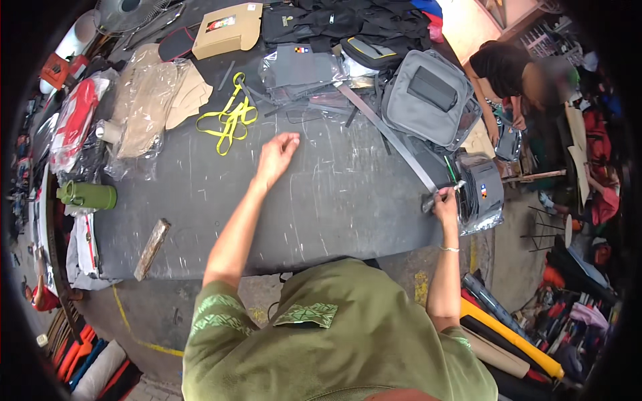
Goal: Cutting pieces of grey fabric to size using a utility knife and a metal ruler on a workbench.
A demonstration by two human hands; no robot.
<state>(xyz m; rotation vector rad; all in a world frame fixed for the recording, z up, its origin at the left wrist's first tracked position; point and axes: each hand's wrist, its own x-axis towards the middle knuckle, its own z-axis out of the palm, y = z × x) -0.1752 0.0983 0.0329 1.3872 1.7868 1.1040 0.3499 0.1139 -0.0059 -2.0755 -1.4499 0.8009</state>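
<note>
My left hand (pixel 277 159) is over the middle of the dark worktable (pixel 321 220), its fingers curled together and nothing visible in them. At the table's right side my right hand (pixel 446 206) is closed beside the near end of a long metal ruler (pixel 391 137). A small dark object (pixel 428 203) shows at its fingers, and a whitish tip (pixel 460 185) pokes out on the other side; what exactly it grips is too small to tell. A green pen (pixel 450 169) lies just beyond that hand. Right of it sits a stack of grey fabric pieces (pixel 481 190) with small coloured labels.
A grey bag (pixel 428 100) lies at the back right, near a co-worker (pixel 505 80). Yellow strap (pixel 229 117), plastic-wrapped beige pieces (pixel 147 93) and a cardboard box (pixel 227 30) occupy the back left. A green bottle (pixel 90 195) and a wooden block (pixel 152 249) are at left.
</note>
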